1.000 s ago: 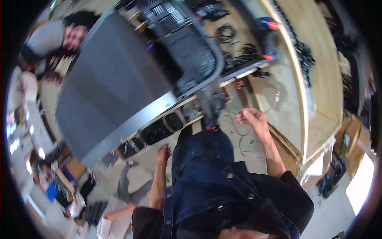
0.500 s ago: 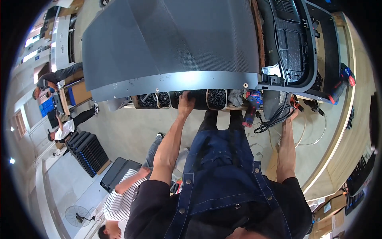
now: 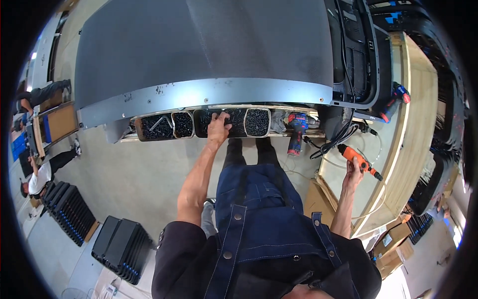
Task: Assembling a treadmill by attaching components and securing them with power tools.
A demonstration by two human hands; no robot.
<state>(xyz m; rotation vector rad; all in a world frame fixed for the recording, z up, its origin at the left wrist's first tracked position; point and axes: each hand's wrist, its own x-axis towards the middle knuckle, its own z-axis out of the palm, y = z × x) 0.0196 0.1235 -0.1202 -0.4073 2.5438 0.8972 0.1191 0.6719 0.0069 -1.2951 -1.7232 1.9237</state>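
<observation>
My left hand reaches into a dark bin of small black parts, its fingers apart among them, the tips partly hidden. On either side stand a bin of small black fasteners and another small bin. Farther left, a bin has a metal rod-like tool lying in it. At the right my right hand is closed around an orange power screwdriver with a pale hose. The bins sit on a narrow ledge along the front edge of a large dark grey panel.
A blue and red cordless drill lies on the ledge right of the bins, beside a coiled black cable. Another cordless drill rests near the wooden frame at right. Black stacks stand left; people work at far left.
My right hand has drawn the orange screwdriver out from behind the cable, toward me. My left hand remains at the dark bin. The view has shifted, and the striped-shirt person has left it.
</observation>
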